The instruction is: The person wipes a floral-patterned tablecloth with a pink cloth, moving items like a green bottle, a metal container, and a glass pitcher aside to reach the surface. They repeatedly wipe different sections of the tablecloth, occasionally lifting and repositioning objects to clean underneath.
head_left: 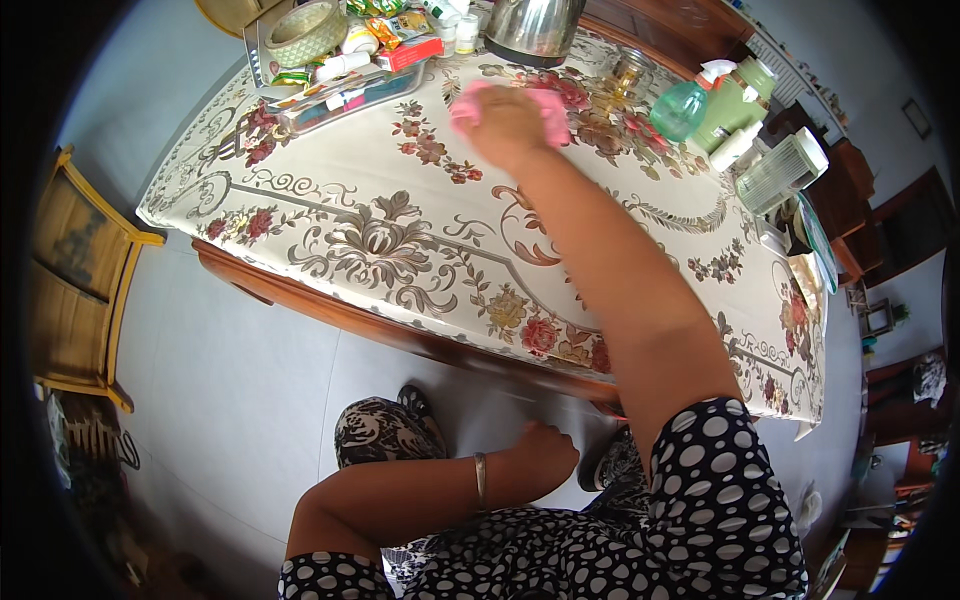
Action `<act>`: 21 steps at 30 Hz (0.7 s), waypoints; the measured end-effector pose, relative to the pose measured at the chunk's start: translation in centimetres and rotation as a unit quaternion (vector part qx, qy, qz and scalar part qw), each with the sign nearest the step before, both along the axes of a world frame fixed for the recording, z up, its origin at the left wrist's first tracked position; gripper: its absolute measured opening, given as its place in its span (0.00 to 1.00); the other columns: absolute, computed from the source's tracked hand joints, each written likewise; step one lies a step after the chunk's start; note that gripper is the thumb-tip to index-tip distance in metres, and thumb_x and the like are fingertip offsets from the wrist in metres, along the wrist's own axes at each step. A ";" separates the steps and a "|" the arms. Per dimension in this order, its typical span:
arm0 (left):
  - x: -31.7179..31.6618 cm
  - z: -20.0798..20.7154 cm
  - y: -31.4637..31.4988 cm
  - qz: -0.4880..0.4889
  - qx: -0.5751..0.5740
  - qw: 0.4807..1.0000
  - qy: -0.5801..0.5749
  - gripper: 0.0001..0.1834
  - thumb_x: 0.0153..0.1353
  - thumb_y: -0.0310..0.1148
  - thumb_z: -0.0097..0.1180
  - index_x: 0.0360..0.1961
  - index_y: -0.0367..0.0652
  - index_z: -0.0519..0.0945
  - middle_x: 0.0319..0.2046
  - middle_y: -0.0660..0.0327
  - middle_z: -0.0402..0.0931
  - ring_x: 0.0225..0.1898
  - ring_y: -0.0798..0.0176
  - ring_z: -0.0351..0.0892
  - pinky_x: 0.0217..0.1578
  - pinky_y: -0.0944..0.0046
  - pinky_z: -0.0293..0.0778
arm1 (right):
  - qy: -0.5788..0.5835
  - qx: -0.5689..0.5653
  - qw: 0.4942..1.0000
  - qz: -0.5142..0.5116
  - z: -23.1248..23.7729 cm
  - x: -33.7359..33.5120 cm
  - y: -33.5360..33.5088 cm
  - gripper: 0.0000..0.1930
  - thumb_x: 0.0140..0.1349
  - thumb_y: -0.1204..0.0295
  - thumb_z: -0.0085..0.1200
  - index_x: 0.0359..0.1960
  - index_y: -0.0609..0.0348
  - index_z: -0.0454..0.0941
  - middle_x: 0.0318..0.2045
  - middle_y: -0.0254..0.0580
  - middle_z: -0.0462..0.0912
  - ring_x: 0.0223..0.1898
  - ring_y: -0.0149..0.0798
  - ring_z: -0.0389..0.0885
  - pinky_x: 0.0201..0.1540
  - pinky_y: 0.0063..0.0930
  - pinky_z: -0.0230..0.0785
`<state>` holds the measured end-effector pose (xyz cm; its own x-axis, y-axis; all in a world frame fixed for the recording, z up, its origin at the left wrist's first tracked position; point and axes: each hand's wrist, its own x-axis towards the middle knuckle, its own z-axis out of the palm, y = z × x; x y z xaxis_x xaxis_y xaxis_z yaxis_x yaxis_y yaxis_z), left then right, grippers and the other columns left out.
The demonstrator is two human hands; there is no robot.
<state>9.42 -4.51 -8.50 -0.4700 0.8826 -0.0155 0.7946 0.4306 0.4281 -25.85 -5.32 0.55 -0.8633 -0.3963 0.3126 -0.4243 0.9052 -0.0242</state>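
My right hand [508, 128] presses a pink cloth [552, 112] onto the flower-patterned tablecloth [450, 215], far out over the table. Its arm stretches up from the lower right, and the fingers are closed over the cloth. In front of my body, below the table edge, my left hand [545, 458] is curled into a fist; nothing shows in it. A bracelet [481, 480] sits on that wrist. Just beyond the pink cloth stands a shiny metal kettle [533, 32]. Right of the cloth is a glass jar [628, 72] with something amber in it.
A clear tray [375, 98] at the back left holds tape, packets and small boxes. To the right stand a green spray bottle [682, 108], a green container [735, 105], a white bottle [738, 146] and a clear white-lidded jar [782, 172]. A wooden chair [80, 280] is at the left.
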 end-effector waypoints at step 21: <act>-3.6 -2.0 2.5 -0.001 -0.013 0.994 0.105 0.07 0.48 0.33 0.52 0.21 0.43 0.80 0.22 0.55 0.80 0.24 0.54 0.82 0.27 0.54 0.78 | 0.102 -0.070 0.987 0.102 -0.8 10.9 21.5 0.26 0.57 0.63 0.56 0.57 0.57 0.70 0.58 0.47 0.72 0.60 0.47 0.69 0.64 0.38 0.59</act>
